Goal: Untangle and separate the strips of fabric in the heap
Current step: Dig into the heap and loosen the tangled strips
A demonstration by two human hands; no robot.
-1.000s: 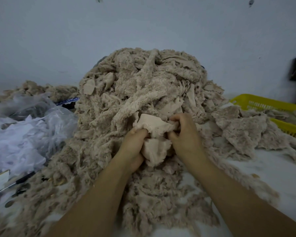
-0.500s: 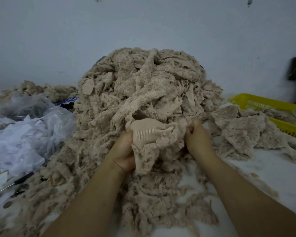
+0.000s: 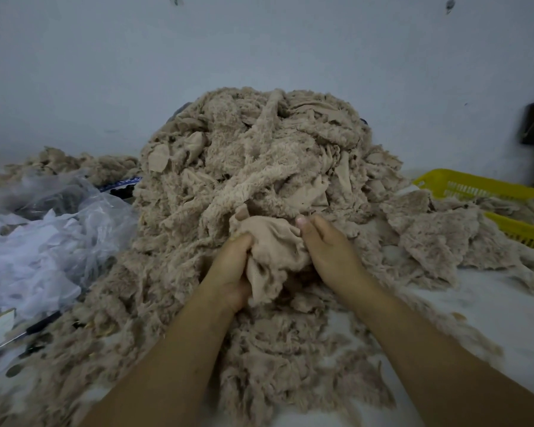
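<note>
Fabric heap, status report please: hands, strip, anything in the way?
Left hand grips bunched strip. Right hand holds its other side. Strip lies against heap front, tangled scraps crowding below.

heap [image 3: 259, 155]: fuzzy matt cloth | basket [image 3: 463, 183]: yellow plastic | bags [image 3: 43, 241]: thin translucent plastic

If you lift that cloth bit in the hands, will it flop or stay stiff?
Probably flops: the cloth piece bunches and droops where the left hand and right hand grip it. Likely light, being thin. It may snag, since the fluffy heap looks tangled.
</note>
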